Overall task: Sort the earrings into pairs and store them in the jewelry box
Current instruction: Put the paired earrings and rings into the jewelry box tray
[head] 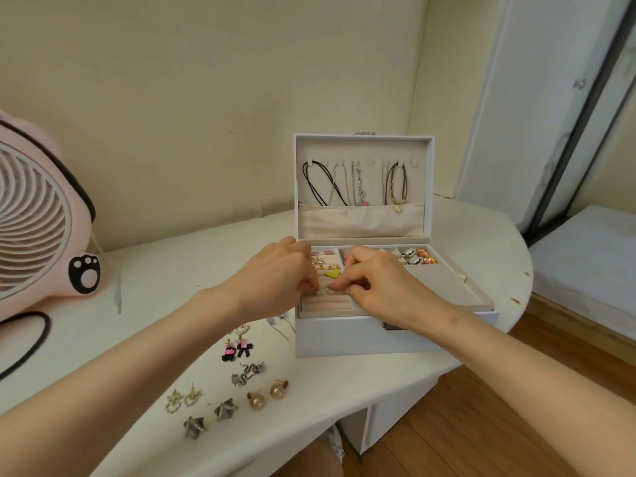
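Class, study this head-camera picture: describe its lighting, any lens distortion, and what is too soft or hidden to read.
Head view: soft, even light, faint shadows, no glare; the wide-angle lens bows the table and the door frame; the pale earring pinched by the left hand and right hand over the jewelry box is mostly covered, unreadable.

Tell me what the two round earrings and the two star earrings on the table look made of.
Round earrings: likely faux pearl, glossy champagne-gold; smooth spheres with soft highlights. Star earrings: probably metal, dull grey with a brassy tint; faceted faces catch light unevenly. Neither is certain.
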{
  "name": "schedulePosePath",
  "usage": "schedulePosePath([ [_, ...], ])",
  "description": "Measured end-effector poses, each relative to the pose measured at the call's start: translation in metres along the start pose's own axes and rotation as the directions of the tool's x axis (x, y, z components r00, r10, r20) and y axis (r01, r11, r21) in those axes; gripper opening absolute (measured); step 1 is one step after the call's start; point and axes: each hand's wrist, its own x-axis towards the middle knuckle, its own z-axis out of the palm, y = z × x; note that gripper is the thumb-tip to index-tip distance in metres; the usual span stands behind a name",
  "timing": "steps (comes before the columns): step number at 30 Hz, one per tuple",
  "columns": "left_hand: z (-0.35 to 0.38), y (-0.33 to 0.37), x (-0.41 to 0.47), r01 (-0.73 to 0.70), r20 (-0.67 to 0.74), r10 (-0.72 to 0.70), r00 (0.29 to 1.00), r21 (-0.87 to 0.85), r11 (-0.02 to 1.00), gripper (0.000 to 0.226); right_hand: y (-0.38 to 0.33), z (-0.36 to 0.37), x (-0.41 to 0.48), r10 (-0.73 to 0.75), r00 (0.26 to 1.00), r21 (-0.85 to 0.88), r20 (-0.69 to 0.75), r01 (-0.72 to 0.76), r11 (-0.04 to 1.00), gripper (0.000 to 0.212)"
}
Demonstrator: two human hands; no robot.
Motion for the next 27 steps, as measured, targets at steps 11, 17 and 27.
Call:
schedulePosePath([
  [11,-0.001,-0.006,-0.018,0.046,-0.232,-0.082,0.969,-0.156,0.987,0.025,-0.015,-0.006,-0.003,-0.002,0.995,0.097,-0.097,0.012,0.995,0.024],
  [17,-0.014,-0.018,-0.042,0.054,-0.274,-0.107,0.956,-0.195,0.979,0.019,-0.044,-0.001,-0.003,-0.111,0.984,0.110,-0.137,0.126,0.986,0.024],
  [27,-0.014,-0.051,-0.116,0.228,0.103,-0.214,0.971,-0.151,0.962,0.018,-0.102,0.050,-0.006,-0.307,0.945,0.093,0.115,0.297,0.950,0.015],
])
